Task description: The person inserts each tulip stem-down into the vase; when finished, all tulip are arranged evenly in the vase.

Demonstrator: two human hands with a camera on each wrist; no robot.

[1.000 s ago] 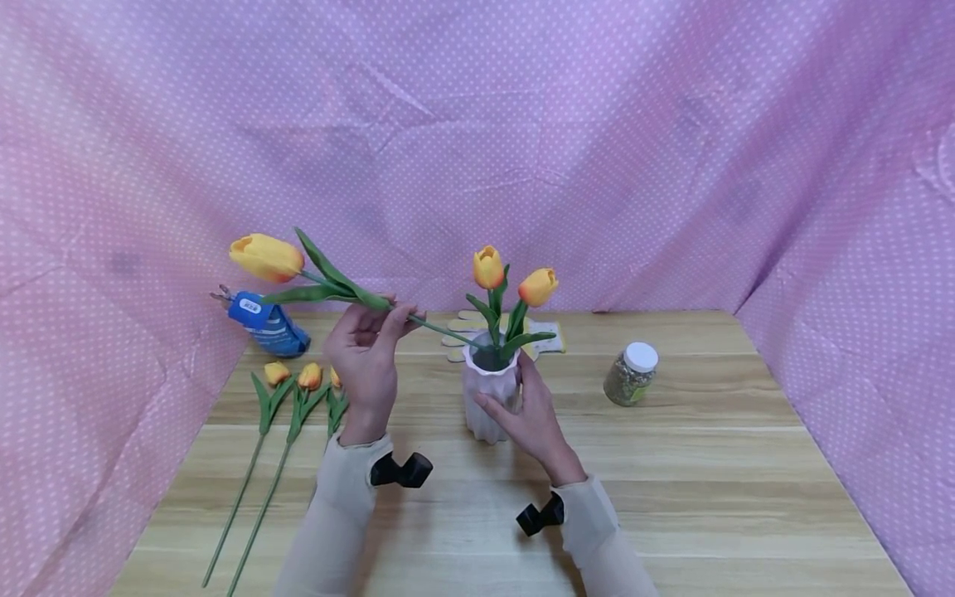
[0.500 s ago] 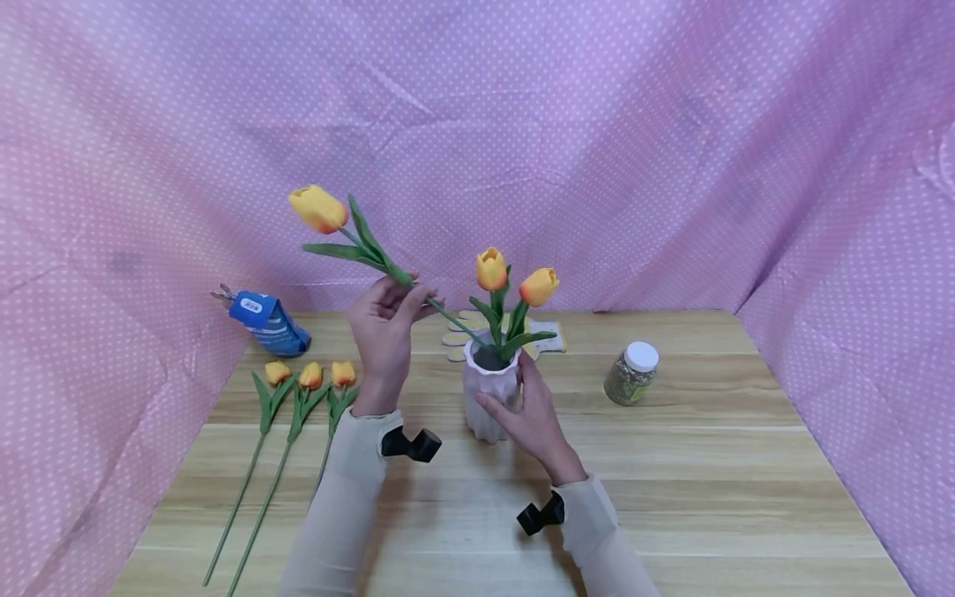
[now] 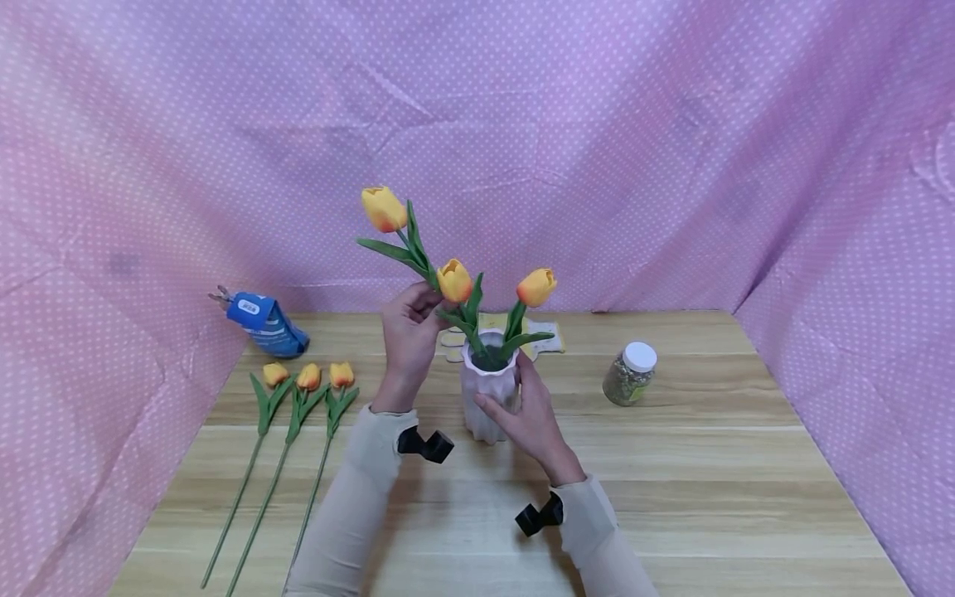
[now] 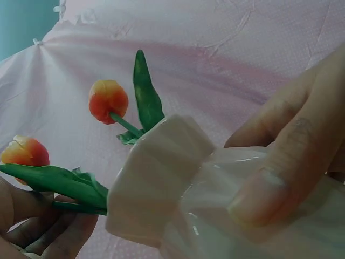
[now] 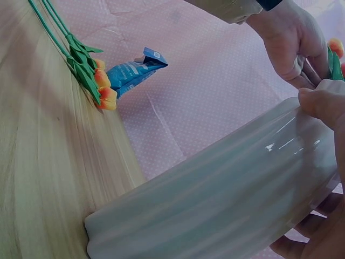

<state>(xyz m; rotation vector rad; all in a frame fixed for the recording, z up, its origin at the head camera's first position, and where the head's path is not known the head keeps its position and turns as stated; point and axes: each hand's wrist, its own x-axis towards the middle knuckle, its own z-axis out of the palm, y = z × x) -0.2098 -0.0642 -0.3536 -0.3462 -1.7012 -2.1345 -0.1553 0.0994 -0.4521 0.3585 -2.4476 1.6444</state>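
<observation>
My left hand [image 3: 409, 336] pinches the stem of a yellow-orange tulip [image 3: 384, 209] that tilts left, beside the mouth of a white fluted vase [image 3: 481, 406]. The lower end of this stem is hidden behind leaves and a second tulip [image 3: 453, 280], which stands in the vase leaning left. A third tulip [image 3: 537, 287] leans right out of the vase. Around the vase's right side my right hand [image 3: 533, 414] grips it, thumb in front. In the right wrist view the vase [image 5: 226, 189] has its base on the wooden table.
Three tulips [image 3: 309, 380] lie on the wooden table [image 3: 694, 497] at the left. A blue packet [image 3: 269, 323] stands behind them, with metal tips poking out. Behind the vase lies a pale glove [image 3: 548, 338] with yellow trim. To the right is a white-lidded jar [image 3: 630, 377].
My left hand has moved right toward the vase, and its tulip has swung more upright. The left tulip in the vase now leans further left. My right hand has stayed on the vase.
</observation>
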